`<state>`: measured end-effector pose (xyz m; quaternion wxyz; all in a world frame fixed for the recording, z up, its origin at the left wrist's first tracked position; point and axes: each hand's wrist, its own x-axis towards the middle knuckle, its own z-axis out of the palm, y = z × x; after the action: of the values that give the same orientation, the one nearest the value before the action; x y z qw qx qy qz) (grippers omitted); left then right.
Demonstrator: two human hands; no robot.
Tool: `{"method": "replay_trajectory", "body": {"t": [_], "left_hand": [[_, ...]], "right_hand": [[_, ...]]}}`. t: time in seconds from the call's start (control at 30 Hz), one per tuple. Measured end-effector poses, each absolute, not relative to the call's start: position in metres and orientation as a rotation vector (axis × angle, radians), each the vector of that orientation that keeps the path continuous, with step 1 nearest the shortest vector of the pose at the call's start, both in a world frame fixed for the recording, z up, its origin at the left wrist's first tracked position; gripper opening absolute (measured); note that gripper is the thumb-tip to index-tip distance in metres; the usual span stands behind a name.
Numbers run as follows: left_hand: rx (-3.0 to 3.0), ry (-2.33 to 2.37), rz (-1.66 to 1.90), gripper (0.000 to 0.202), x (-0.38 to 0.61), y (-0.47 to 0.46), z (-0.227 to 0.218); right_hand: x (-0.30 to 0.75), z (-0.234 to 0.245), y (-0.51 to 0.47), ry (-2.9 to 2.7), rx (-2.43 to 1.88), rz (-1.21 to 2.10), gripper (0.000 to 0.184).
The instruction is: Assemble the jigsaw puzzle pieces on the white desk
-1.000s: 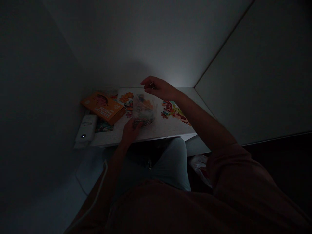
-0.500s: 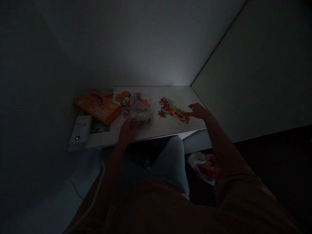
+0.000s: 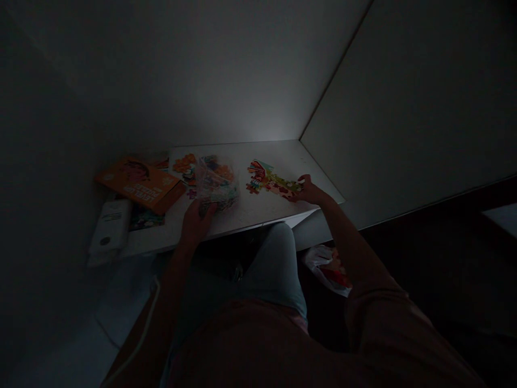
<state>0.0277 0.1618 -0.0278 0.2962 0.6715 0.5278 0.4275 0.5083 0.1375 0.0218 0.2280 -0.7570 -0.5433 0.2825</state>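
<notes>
The right hand (image 3: 312, 192) has closed in on the joined puzzle section (image 3: 278, 185), just right of the frame's centre, and its thumb and fingers now seem clasped about the right end; the left hand (image 3: 194, 222) grips the lower edge of the clear bag (image 3: 218, 180), left of centre; the step looks like taking hold of the section; shifting it calls for level support, lest joints part.

The left hand (image 3: 196, 220) partly hides the clear bag (image 3: 217, 180), whose contents seem blurred.
</notes>
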Motion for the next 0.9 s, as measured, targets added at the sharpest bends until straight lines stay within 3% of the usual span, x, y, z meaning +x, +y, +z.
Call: {"method": "replay_trajectory", "body": {"t": [0.23, 0.43, 0.5, 0.67, 0.9], "left_hand": [[1.763, 1.414, 1.140, 0.049, 0.030, 0.163, -0.026], [1.759, 1.418, 1.124, 0.050, 0.030, 0.163, -0.027], [1.761, 1.407, 1.128, 0.050, 0.030, 0.163, -0.026], [1.774, 1.381, 1.128, 0.052, 0.029, 0.162, -0.025], [1.744, 1.380, 1.135, 0.054, 0.031, 0.160, -0.026]], "right_hand": [[0.499, 0.028, 0.135, -1.384, -1.904, 0.969, 0.089], [0.501, 0.033, 0.144, -1.373, -1.820, 0.907, 0.040], [0.502, 0.037, 0.150, -1.399, -1.827, 0.844, 0.034], [0.498, 0.053, 0.167, -1.414, -1.773, 0.857, 0.042], [0.472, 0.099, 0.203, -1.474, -1.501, 0.770, 0.067]]}}
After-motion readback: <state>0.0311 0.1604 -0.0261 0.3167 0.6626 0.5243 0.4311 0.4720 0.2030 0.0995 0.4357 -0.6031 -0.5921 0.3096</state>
